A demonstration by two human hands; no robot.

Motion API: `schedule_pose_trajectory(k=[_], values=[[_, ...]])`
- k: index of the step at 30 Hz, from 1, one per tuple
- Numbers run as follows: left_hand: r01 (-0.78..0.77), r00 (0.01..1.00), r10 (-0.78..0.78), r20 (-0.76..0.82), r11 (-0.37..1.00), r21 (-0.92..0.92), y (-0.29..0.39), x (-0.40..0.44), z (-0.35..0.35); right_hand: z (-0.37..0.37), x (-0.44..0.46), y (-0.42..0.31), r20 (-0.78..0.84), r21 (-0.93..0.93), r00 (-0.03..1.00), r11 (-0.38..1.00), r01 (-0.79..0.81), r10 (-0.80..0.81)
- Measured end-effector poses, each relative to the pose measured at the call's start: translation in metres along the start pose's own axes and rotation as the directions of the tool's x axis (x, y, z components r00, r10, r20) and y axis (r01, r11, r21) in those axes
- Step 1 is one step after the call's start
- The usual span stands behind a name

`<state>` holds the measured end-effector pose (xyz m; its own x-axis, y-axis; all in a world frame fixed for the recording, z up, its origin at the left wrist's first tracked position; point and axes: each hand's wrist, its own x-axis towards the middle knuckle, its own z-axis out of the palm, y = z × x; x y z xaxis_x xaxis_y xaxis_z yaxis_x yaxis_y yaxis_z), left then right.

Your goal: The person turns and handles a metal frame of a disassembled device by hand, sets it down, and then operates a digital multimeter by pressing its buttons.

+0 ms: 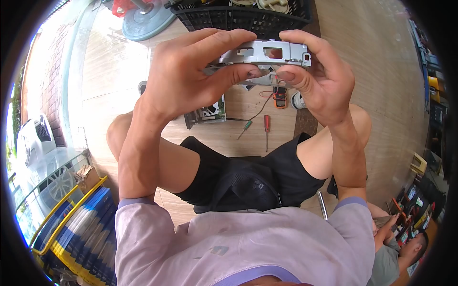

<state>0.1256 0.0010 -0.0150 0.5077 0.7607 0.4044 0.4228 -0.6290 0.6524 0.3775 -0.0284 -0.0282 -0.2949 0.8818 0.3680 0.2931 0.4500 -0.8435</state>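
Your left hand [179, 71] and right hand [329, 81] are both raised at the upper middle of the frame, with a silver metal part [274, 51] held between them. The fingers of each hand are parted just enough to take the part's thickness: your index fingers lie along its upper edge and your thumbs press from below, the left pair on its left half and the right pair at its right end. The part sits roughly level, its rectangular cut-outs facing you.

Beneath your hands, on the wood-patterned floor [381, 95], an orange multimeter [280, 98] lies at the centre right of the upper half. Below it in the frame, a red-handled screwdriver [267, 125] points downwards, with a green-handled screwdriver [246, 127] tilted just to its left. Further left, partly behind your left wrist, is an opened metal unit [206, 116] with a circuit board. A black crate [238, 19] stands at the top centre, beside a round grey-blue base [145, 23]. Another person [389, 255] is at the lower right.
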Motion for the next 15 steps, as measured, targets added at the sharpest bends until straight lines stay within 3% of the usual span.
schedule_pose_trajectory(k=[3, 9, 15], values=[[-0.079, 0.994, 0.079, -0.079, 0.997, -0.004, -0.007, 0.002, 0.004, 0.003, 0.001, 0.003, -0.008, 0.078, 1.0, 0.997, 0.005, -0.004], [-0.106, 0.994, 0.107, -0.027, 0.994, 0.038, -0.003, 0.0, -0.004, 0.0, 0.0, 0.005, 0.012, 0.048, 0.997, 0.996, 0.073, -0.074], [-0.227, 0.956, 0.241, -0.164, 0.969, 0.1, -0.012, 0.005, 0.004, 0.002, 0.004, 0.006, -0.008, -0.132, 0.983, 0.974, 0.183, -0.185]])
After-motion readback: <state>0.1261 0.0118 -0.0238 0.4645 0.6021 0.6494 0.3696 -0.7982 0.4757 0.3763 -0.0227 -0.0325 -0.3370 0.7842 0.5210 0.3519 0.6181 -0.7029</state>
